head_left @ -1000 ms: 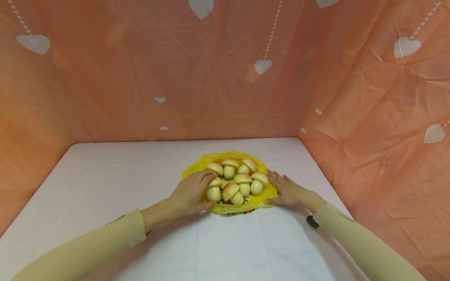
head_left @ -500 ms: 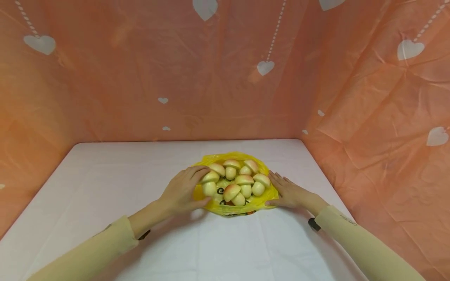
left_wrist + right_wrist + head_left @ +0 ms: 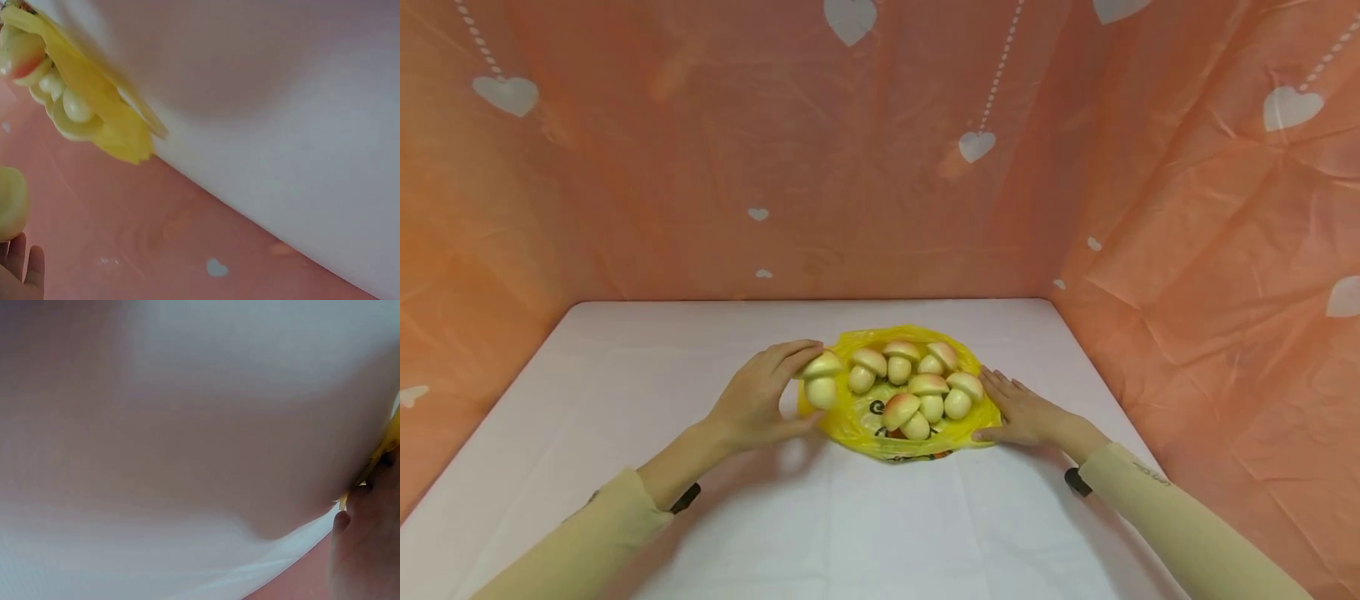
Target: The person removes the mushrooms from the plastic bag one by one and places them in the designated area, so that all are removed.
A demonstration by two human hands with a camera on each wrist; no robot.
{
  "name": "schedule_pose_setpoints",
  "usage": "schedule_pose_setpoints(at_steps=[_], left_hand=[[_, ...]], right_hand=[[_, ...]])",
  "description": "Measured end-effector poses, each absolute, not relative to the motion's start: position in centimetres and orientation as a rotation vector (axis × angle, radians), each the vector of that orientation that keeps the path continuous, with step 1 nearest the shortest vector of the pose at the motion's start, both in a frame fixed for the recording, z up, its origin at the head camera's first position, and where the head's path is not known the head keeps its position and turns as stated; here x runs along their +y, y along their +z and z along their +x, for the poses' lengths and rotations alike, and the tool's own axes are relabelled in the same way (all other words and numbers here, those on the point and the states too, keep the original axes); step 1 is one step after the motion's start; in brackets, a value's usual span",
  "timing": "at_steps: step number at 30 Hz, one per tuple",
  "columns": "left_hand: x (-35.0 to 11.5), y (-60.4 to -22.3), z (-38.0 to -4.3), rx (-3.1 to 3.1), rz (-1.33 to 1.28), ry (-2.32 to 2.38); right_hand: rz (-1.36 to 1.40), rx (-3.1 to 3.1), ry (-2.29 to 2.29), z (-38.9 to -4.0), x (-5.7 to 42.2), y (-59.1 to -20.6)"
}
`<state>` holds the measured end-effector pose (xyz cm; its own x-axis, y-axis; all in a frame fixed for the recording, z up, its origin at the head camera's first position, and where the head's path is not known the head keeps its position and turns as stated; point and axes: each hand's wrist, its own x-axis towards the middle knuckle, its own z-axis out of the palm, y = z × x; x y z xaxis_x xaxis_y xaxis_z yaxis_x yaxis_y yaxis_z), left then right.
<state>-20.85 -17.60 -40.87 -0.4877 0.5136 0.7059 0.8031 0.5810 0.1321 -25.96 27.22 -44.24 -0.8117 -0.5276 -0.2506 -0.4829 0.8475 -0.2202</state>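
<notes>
In the head view, a yellow plastic bag [image 3: 850,421] lies spread on the white table with several toy mushrooms [image 3: 928,385] on it, cream with pinkish caps. My left hand [image 3: 758,402] holds one toy mushroom [image 3: 822,392] just above the bag's left edge, cap up. That same mushroom [image 3: 11,203] and some fingertips [image 3: 35,265] show at the left border of the left wrist view. At the bag's right edge rests my right hand [image 3: 1028,417], fingers extended against the plastic. Only part of this hand [image 3: 369,544] appears in the right wrist view.
A white cloth covers the table [image 3: 895,533]. Orange curtains [image 3: 850,167] with white hearts hang behind it and at both sides. Dark print [image 3: 877,407] shows on the bag among the mushrooms.
My left hand has drawn one mushroom leftward and up, away from the others, baring printed plastic where it was. The right hand stays at the bag's right edge.
</notes>
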Motion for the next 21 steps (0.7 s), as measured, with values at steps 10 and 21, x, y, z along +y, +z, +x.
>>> schedule_pose_setpoints(at_steps=[10, 21], left_hand=[[-21.7, -40.1, -21.0, -2.227, -0.98, -0.598], [-26.3, -40.2, -21.1, -2.315, -0.86, -0.588]], right_hand=[[-0.77, 2.707, -0.228, -25.8, 27.1, -44.0], [-0.791, 2.708, -0.251, -25.8, 27.1, -43.9]])
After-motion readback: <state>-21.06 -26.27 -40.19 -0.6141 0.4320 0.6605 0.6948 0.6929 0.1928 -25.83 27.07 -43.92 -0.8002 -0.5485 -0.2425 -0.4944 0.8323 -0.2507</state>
